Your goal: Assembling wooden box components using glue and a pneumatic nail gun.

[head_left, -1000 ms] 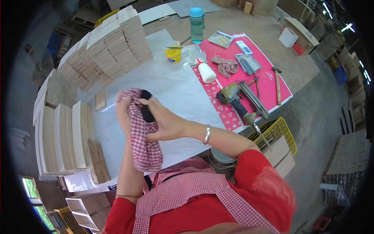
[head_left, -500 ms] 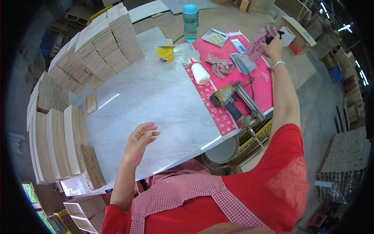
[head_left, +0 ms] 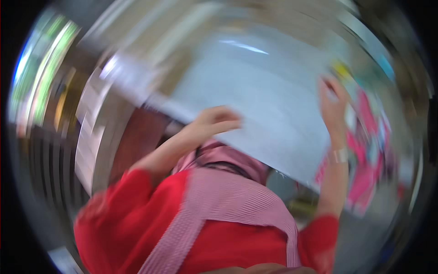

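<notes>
My left hand (head_left: 218, 119) is over the near edge of the pale, glossy tabletop (head_left: 260, 91), its fingers stretched out and nothing visible in them. My right hand (head_left: 333, 98) is raised at the right side of the table, with a bracelet (head_left: 338, 155) on its wrist. A gap shows between its thumb and fingers, but motion smears the fingertips, and no cloth can be made out there. Just beyond that hand is a smeared yellow tub (head_left: 340, 69). The pink sheet (head_left: 363, 185) lies to the right of my right forearm; the things on it are too blurred to tell apart.
Stacks of pale wooden boards (head_left: 150, 36) stand blurred along the table's far left. Off the table's left end is a white shelf-like unit (head_left: 91, 137). A bright window (head_left: 43, 77) shows at the far left. A blue-green bottle (head_left: 385, 67) is smeared at the upper right.
The view has swung to the left, so the table and pink sheet sit further right. My right hand has come back from the far right; the checked cloth no longer shows in it.
</notes>
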`<state>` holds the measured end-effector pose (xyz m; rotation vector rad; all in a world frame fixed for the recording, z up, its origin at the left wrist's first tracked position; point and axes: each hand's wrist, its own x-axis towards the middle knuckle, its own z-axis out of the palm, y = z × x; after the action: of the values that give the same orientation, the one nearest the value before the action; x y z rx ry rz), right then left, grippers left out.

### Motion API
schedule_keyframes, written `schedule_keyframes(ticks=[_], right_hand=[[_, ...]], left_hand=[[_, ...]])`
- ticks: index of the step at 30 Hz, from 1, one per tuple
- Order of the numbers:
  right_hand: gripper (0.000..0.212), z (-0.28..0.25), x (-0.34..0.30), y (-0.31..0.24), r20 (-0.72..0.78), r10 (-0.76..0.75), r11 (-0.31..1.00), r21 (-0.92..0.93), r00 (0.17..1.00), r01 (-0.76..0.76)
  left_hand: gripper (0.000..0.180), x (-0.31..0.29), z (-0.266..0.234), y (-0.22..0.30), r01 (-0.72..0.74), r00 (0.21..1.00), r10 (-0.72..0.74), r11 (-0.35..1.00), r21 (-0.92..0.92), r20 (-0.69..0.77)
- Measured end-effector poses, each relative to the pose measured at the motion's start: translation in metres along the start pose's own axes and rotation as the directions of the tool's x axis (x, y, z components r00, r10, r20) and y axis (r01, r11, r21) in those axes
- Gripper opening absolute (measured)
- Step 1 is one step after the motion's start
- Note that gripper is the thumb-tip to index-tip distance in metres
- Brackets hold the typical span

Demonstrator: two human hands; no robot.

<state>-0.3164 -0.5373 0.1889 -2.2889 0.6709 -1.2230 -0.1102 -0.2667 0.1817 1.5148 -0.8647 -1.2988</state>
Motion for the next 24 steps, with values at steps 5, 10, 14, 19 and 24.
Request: schedule_keyframes(ticks=[5,10,14,19,24], right_hand=[[0.013,0.033,-0.075,-0.069,0.308,0.132,0.991,-0.018,0.942,-0.133],[0.013,0.068,-0.115,-0.053,0.481,0.329,0.916,0.047,0.813,-0.399],[0.015,0.082,-0.137,-0.057,0.496,0.451,0.851,0.013,0.742,-0.525],[0.017,0.092,-0.15,-0.057,0.517,0.434,0.888,-0.11,0.738,-0.446],[0.021,0.098,-0.149,-0.075,0.488,0.457,0.889,-0.25,0.743,-0.383]], left_hand=[[0.022,-0.058,-0.043,-0.026,-0.261,0.884,0.226,0.965,-0.033,-0.41],[0.018,-0.135,-0.115,-0.089,-0.157,0.442,0.223,0.973,0.17,-0.869],[0.036,-0.204,-0.216,-0.143,0.47,0.177,0.322,0.803,0.367,-0.93],[0.066,-0.251,-0.355,-0.178,0.933,0.034,0.184,0.347,0.097,-0.982],[0.057,-0.255,-0.426,-0.203,0.976,0.141,0.131,0.15,0.16,-0.981]])
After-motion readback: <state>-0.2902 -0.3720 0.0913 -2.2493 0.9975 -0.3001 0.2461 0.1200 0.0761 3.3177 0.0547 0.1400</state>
